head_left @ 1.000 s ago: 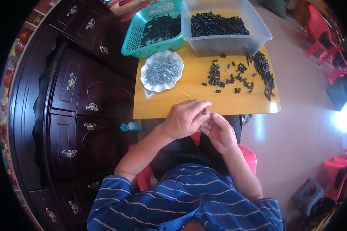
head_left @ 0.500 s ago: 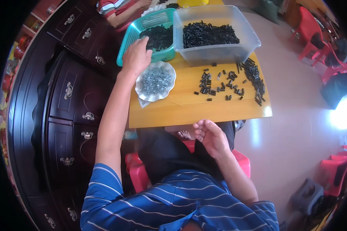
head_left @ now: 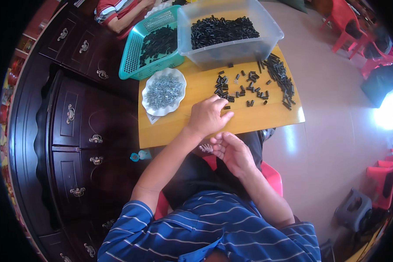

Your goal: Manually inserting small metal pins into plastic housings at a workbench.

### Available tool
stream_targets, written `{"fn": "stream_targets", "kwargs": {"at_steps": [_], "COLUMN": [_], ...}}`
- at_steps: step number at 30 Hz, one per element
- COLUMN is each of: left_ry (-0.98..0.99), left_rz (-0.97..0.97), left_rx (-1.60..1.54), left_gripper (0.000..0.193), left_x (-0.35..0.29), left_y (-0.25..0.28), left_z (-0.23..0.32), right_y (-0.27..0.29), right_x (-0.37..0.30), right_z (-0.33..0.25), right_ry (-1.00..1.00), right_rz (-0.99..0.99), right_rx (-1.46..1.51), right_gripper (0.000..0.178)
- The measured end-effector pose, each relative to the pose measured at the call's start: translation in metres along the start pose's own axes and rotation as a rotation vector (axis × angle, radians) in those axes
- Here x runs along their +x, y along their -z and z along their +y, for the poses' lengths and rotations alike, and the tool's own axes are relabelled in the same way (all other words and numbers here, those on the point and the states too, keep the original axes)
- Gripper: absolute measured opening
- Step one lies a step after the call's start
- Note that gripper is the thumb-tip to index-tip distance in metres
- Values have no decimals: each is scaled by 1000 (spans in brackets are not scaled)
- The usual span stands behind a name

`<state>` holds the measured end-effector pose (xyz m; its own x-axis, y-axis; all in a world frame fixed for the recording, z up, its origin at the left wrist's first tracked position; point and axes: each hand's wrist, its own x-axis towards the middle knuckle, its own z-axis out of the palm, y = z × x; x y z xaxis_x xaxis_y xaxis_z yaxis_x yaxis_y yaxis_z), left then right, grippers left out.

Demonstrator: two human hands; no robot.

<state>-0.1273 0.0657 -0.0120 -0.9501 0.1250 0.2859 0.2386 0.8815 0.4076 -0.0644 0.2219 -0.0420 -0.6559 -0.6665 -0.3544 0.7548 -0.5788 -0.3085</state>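
Observation:
My left hand [head_left: 208, 117] is over the near edge of the tabletop, palm down, its fingertips at the near-left side of a scatter of short black tubes [head_left: 252, 89]. Its thumb stands apart from the fingers, and no held thing shows in it. My right hand [head_left: 236, 155] is just off the table's near edge, palm turned up, with fingers curled and the thumb against them. Whatever it may hold is hidden. Left of the scatter, a white scalloped plate [head_left: 182, 89] carries a heap of small silvery metal pieces [head_left: 163, 91].
Behind the plate stands a green plastic basket [head_left: 129, 59] of black pieces. Beside it is a clear plastic bin [head_left: 225, 54] full of black tubes. Longer black rods [head_left: 281, 78] lie along the table's [head_left: 174, 131] right edge. Another person's arm [head_left: 129, 16] is at the far left.
My left hand has left the green basket and come right and nearer, to the scattered black tubes. My right hand has stayed almost in place. The whole view has shifted slightly.

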Motion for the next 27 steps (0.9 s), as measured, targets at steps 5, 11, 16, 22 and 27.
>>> {"fn": "stream_targets", "kwargs": {"at_steps": [5, 11, 16, 22, 27], "left_ry": [23, -23, -4, -10, -90], "left_rz": [-8, 49, 57, 88, 141], "left_rx": [62, 15, -11, 30, 42], "left_gripper": [30, 21, 19, 17, 13], "left_x": [3, 0, 1, 4, 3], "left_y": [-8, -15, -13, -19, -26], "left_z": [1, -5, -2, -1, -6], "right_y": [1, 4, 7, 6, 5], "right_x": [-1, 1, 3, 4, 3], "right_z": [0, 0, -1, -1, 0], "right_ry": [0, -29, -49, -55, -58], "right_rz": [-11, -9, -14, -7, -4], "right_rx": [4, 42, 91, 93, 81], "right_gripper": [27, 25, 24, 24, 24]}}
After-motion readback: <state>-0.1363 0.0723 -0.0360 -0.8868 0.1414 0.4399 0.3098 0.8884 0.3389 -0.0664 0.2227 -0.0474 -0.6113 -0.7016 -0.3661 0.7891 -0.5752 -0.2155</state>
